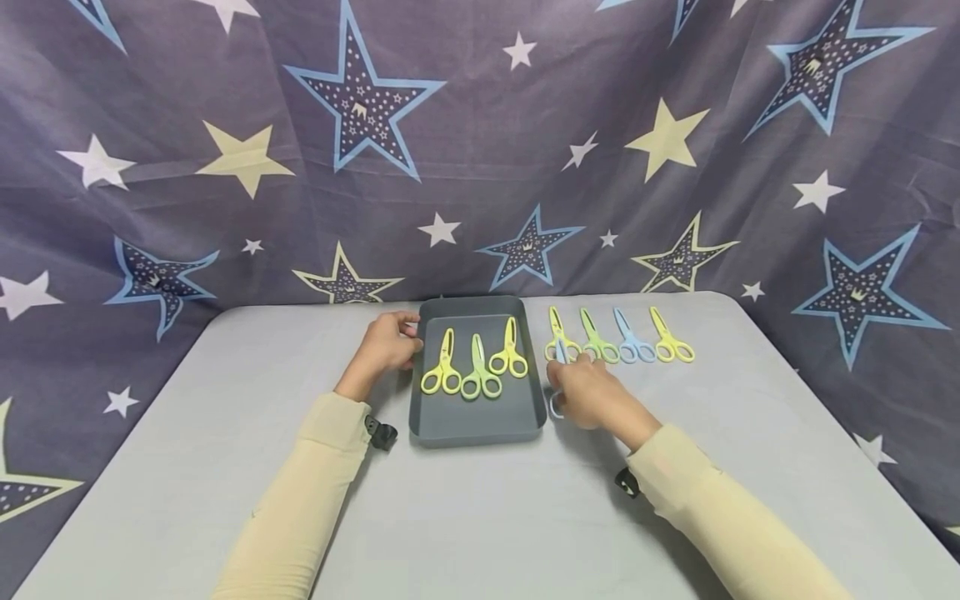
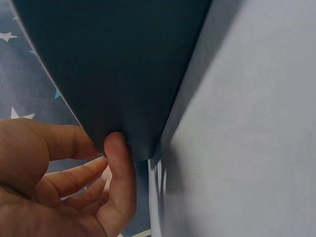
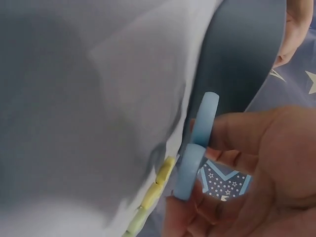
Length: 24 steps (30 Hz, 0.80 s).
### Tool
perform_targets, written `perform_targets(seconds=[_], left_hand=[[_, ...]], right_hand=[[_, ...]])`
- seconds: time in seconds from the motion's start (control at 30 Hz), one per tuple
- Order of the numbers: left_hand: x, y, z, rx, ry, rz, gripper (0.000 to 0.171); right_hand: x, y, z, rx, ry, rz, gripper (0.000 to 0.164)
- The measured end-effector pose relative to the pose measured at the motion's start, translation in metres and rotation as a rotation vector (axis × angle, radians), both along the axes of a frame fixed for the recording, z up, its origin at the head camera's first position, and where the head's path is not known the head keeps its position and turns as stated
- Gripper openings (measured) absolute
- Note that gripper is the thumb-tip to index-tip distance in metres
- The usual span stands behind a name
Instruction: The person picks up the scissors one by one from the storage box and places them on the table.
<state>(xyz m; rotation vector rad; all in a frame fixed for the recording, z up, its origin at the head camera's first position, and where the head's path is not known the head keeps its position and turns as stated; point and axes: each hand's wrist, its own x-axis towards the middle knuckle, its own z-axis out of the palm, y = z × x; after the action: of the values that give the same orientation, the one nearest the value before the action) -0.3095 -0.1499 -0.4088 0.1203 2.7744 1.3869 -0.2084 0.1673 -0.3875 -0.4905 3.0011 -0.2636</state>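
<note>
My left hand is at the left wall of a dark grey tray, pinching that wall between thumb and finger; in the left wrist view one fingertip lies against the tray's outer side. Just past the tray's right wall, my right hand grips blue scissors by the handle loops, blade up in the head view. Inside the tray lie yellow scissors, green scissors and more yellow scissors, blades toward the back.
Right of the tray runs a row of yellow scissors, green scissors, blue scissors and yellow scissors. They lie on a pale-covered table. A star-patterned cloth hangs behind the table's back edge.
</note>
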Motion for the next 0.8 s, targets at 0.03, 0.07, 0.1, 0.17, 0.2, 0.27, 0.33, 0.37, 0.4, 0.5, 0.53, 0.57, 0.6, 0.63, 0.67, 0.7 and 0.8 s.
perform_targets(seconds=[0.03,0.07,0.1,0.17,0.2,0.27,0.33,0.37,0.4,0.5,0.53,0.57,0.6,0.63,0.67,0.7,0.8], left_hand=[[0.000,0.000,0.000,0.000,0.003,-0.002,0.054],[0.000,0.000,0.000,-0.001,0.005,-0.003,0.054],[0.000,0.000,0.000,-0.001,0.006,-0.003,0.054],[0.000,0.000,0.000,-0.003,0.007,-0.004,0.054],[0.000,0.000,0.000,-0.003,0.007,-0.005,0.054],[0.001,0.000,0.001,-0.004,0.003,-0.005,0.054],[0.001,0.000,0.000,-0.004,-0.002,-0.005,0.053],[0.001,0.000,0.000,-0.003,-0.004,-0.006,0.053],[0.001,0.000,0.000,-0.002,-0.006,-0.006,0.053],[0.000,0.000,0.000,-0.002,-0.008,-0.005,0.053],[0.000,0.000,0.000,-0.003,-0.006,-0.005,0.053],[0.000,0.000,0.000,-0.004,-0.005,-0.005,0.054],[0.000,0.000,0.000,-0.006,-0.003,-0.004,0.054],[0.000,0.000,0.000,-0.006,-0.001,-0.004,0.054],[0.000,0.000,0.000,-0.007,0.000,-0.004,0.054],[0.000,0.000,-0.001,-0.007,0.001,-0.004,0.054],[-0.001,0.000,-0.001,-0.003,-0.001,-0.002,0.054]], right_hand=[[0.001,0.000,-0.001,0.006,-0.004,0.003,0.019],[0.001,0.001,-0.002,0.013,-0.005,0.007,0.018],[0.002,0.001,-0.003,0.017,-0.006,0.008,0.018],[0.003,0.001,-0.004,0.022,-0.004,0.012,0.017],[0.003,0.002,-0.005,0.026,-0.006,0.011,0.017],[0.003,0.002,-0.007,0.030,-0.013,0.005,0.016],[0.003,0.003,-0.008,0.028,-0.022,0.008,0.015],[0.003,0.004,-0.008,0.028,-0.026,0.012,0.015],[0.003,0.005,-0.008,0.028,-0.032,0.017,0.016],[0.003,0.007,-0.006,0.026,-0.062,0.030,0.019],[0.003,0.007,-0.005,0.024,-0.077,0.031,0.020],[0.002,0.008,-0.004,0.023,-0.095,0.031,0.021],[0.002,0.009,-0.003,0.020,-0.112,0.027,0.022],[0.001,0.009,-0.003,0.016,-0.126,0.025,0.022],[0.001,0.010,-0.002,0.010,-0.138,0.021,0.023],[0.000,0.011,-0.002,0.006,-0.145,0.022,0.023],[-0.001,0.013,-0.002,-0.002,-0.150,0.019,0.024]])
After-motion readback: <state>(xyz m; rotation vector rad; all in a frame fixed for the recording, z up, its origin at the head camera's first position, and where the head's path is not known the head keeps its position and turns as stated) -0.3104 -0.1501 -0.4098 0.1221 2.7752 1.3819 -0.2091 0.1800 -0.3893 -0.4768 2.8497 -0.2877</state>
